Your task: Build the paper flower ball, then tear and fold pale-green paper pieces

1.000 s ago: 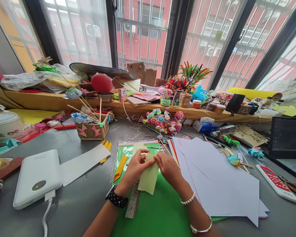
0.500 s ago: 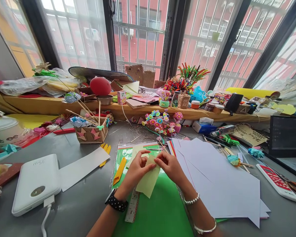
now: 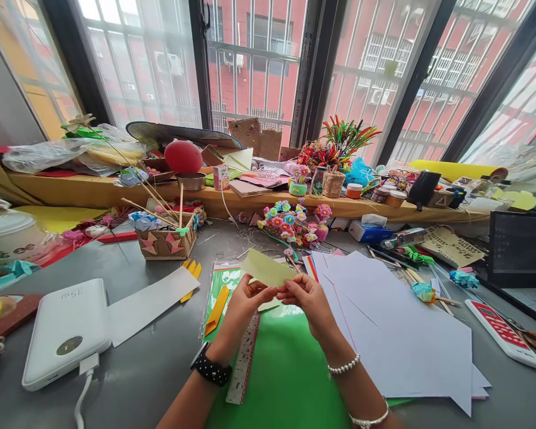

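Observation:
Both hands pinch a pale yellow-green paper strip just above a green sheet on the grey table. My left hand, with a black watch on its wrist, grips the strip from the left. From the right, my right hand, with bead bracelets on the wrist, holds it with closed fingertips. The strip tilts up and away from me, and a small part shows below my fingers. A ruler lies under my left wrist.
White paper sheets are stacked at right. A white power bank and a white card strip lie at left. Folded yellow pieces, a small basket, paper flowers, a pink calculator and a cluttered window ledge surround the work area.
The paper strip, which hung down toward me from my fingers, now tips up and away over my hands. Both hands stayed in much the same place.

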The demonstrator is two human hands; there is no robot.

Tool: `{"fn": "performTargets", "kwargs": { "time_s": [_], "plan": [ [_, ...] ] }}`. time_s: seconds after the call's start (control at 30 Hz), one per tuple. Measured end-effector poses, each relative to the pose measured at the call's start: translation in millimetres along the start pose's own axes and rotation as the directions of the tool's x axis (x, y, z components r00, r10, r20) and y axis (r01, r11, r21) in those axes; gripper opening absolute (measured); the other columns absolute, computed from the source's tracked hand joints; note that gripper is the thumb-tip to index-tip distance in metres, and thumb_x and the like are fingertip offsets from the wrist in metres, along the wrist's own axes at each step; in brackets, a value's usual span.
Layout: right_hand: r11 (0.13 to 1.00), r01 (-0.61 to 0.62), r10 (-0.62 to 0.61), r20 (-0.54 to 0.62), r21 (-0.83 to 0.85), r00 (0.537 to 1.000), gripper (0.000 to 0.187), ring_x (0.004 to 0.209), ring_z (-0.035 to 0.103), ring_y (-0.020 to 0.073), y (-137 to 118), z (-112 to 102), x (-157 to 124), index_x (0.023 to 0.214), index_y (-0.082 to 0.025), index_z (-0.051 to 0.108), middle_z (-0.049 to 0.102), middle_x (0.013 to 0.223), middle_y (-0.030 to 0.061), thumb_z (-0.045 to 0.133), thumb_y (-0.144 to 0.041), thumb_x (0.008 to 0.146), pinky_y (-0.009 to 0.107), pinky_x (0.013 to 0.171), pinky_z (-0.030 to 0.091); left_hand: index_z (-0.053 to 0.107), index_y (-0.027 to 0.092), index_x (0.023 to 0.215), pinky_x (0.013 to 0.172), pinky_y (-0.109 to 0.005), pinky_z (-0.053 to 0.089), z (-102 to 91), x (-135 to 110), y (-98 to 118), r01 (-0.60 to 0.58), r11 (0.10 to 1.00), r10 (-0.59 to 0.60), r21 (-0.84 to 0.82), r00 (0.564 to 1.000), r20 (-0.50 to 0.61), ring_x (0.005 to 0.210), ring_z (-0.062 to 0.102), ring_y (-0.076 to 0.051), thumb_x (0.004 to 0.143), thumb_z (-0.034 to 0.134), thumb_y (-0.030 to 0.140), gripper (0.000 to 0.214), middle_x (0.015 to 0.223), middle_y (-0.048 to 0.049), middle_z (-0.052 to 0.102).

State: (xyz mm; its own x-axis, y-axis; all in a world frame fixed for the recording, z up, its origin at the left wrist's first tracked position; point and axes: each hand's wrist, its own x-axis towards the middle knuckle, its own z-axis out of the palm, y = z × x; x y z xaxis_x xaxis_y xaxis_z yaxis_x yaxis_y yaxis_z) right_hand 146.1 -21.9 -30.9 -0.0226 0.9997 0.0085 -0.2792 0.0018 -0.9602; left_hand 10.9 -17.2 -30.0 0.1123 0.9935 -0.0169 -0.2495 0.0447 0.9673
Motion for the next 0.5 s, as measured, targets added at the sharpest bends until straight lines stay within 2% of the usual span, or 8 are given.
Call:
{"fn": "performTargets", "kwargs": {
  "time_s": [0.13,0.23,0.33,0.4,0.5],
  "plan": [
    [0.999,-0.021,0.022,0.060,-0.027,0.998,0.027,0.055,0.061,0.0121,5,2,-1,0.064,-0.016,0.047,0.064,0.061,0.0012,0.064,-0.036,0.063,0.022,0.051,0.046,0.045,0.014,0.093,0.064,-0.029,0.045,0.4,-1,0,-0.049,0.999,0.049,0.023,0.999,-0.023,0.068,0.061,-0.018,0.058,0.069,0.028,0.044,0.068,-0.0019,0.063],
    [0.993,-0.012,0.018,0.055,-0.117,0.998,0.026,0.049,0.055,0.0091,5,-3,2,0.061,-0.015,0.050,0.062,0.060,0.0007,0.063,-0.037,0.062,0.021,0.048,0.043,0.045,0.015,0.092,0.058,-0.026,0.044,-1.5,-2,3,-0.028,0.995,0.030,0.094,0.999,-0.020,0.058,0.059,-0.014,0.057,0.068,0.026,0.043,0.063,0.0010,0.062],
    [0.987,0.031,-0.024,0.046,-0.159,0.999,0.024,0.044,0.048,0.0063,5,-7,4,0.060,-0.015,0.052,0.057,0.055,-0.0018,0.061,-0.037,0.065,0.019,0.046,0.038,0.045,0.015,0.090,0.058,-0.025,0.044,-1.8,-3,5,-0.038,0.994,0.040,0.099,0.999,-0.009,0.057,0.058,-0.013,0.058,0.067,0.026,0.040,0.062,0.0018,0.061],
    [0.987,0.026,-0.018,0.052,-0.158,0.998,0.023,0.043,0.045,0.0057,6,-7,4,0.059,-0.015,0.053,0.055,0.053,-0.0028,0.061,-0.036,0.064,0.018,0.045,0.036,0.045,0.015,0.090,0.060,-0.026,0.045,-1.7,-4,6,-0.055,0.996,0.059,0.073,0.997,-0.049,0.058,0.058,-0.013,0.058,0.067,0.026,0.040,0.061,0.0030,0.059],
    [0.986,-0.035,0.051,0.096,-0.164,0.994,0.023,0.044,0.044,0.0058,8,-2,2,0.059,-0.014,0.057,0.055,0.055,-0.0020,0.061,-0.036,0.064,0.019,0.046,0.036,0.044,0.016,0.092,0.065,-0.028,0.045,-2.2,-3,5,-0.075,0.996,0.079,0.041,0.988,-0.131,0.061,0.059,-0.014,0.057,0.067,0.028,0.043,0.062,0.0033,0.059]
  ]
}}
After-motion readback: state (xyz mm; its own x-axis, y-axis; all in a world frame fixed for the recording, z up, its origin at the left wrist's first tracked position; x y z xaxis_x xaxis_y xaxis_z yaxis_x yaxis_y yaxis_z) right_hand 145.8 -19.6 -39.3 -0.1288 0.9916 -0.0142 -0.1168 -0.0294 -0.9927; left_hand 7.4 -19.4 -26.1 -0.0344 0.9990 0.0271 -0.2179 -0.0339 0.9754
